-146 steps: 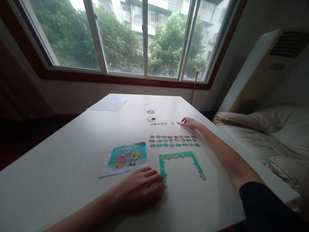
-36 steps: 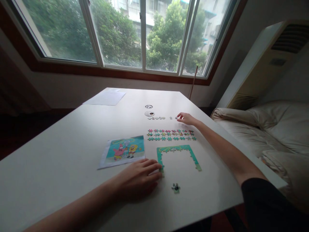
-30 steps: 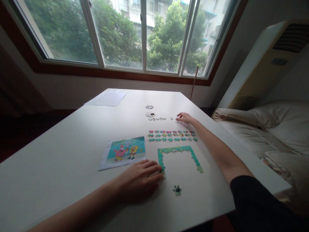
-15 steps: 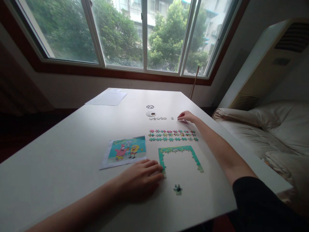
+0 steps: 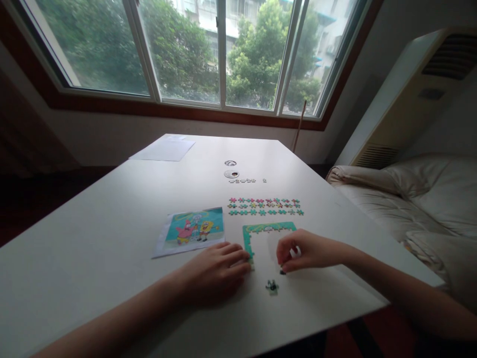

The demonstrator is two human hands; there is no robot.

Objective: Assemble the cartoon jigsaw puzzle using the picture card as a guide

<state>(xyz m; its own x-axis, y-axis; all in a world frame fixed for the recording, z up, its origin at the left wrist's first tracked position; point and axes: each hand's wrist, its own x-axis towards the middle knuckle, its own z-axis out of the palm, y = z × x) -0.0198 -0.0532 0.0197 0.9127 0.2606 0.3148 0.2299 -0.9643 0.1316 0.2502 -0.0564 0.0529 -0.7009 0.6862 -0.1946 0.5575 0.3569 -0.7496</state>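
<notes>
My left hand point(image 5: 215, 272) lies flat on the white table point(image 5: 112, 238), its fingertips touching the lower left corner of a teal puzzle frame point(image 5: 261, 229). My right hand point(image 5: 307, 250) hovers over the frame's right side, fingers pinched on a small dark puzzle piece point(image 5: 282, 271). A single loose piece point(image 5: 272, 286) lies just below the frame. A cartoon reference picture point(image 5: 192, 236) sits left of the frame. Rows of loose pieces point(image 5: 265, 206) lie beyond it.
A short row of small pieces point(image 5: 244, 180) and two round discs point(image 5: 231, 169) lie farther back. A sheet of paper point(image 5: 164, 149) rests at the far left corner. A bed with pale bedding point(image 5: 421, 199) stands to the right, an air conditioner unit point(image 5: 410, 99) behind it.
My right hand has come back from the far row of small pieces to the puzzle frame, carrying a piece. My left hand has stayed in place.
</notes>
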